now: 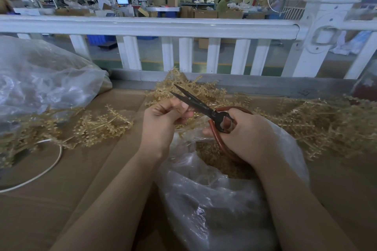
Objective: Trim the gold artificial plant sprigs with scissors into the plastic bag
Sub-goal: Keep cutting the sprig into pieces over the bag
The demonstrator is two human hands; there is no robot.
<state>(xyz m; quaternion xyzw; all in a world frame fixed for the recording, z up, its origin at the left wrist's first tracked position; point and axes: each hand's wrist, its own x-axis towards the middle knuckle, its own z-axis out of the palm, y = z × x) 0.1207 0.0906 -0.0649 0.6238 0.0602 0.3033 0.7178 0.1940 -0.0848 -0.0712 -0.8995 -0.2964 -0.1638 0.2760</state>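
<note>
Scissors (201,106) in right hand (244,136), sprig pinched by left hand (163,120)

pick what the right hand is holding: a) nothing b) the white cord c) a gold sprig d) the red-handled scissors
d: the right hand has its fingers curled through the red loops of the scissors, whose dark blades stand apart and point up and away, while the left hand pinches a gold sprig by the blades, above the open plastic bag.

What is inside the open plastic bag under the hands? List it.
The plastic bag holds a heap of gold trimmings. The right hand and scissors cover part; the bottom is hidden.
</note>
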